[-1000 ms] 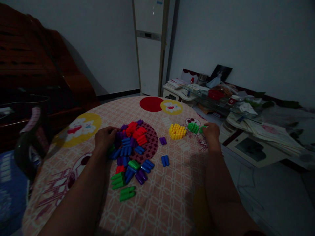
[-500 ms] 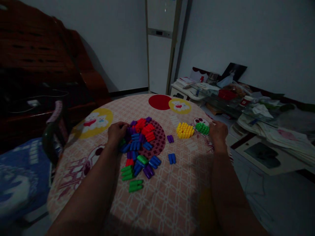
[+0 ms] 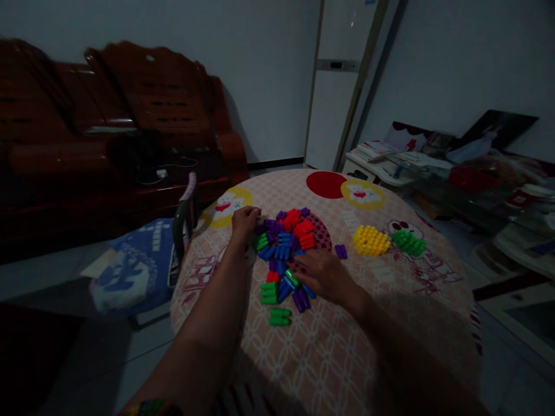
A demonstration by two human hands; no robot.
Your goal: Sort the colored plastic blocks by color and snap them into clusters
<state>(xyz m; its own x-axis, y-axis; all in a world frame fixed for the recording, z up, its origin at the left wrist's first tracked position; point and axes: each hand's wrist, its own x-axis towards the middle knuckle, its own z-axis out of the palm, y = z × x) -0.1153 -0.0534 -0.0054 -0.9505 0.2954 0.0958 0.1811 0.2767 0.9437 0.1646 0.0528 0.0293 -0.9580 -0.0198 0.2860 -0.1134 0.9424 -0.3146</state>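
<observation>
Now, left hand [image 3: 245, 222] curled just left of the block pile [image 3: 283, 249], right hand [image 3: 326, 274] half-spread over its right side; any hold, can't tell.

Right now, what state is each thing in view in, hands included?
Left hand: at the heap's left edge, grip unclear
Right hand: palm down over the heap's near right side, grip unclear
Mixed blocks: loosely heaped
Yellow blocks: grouped closely
Green cluster: grouped closely, beside the yellow
Lone purple block: lying apart
Tablecloth: spread out
Chair: upright
</observation>
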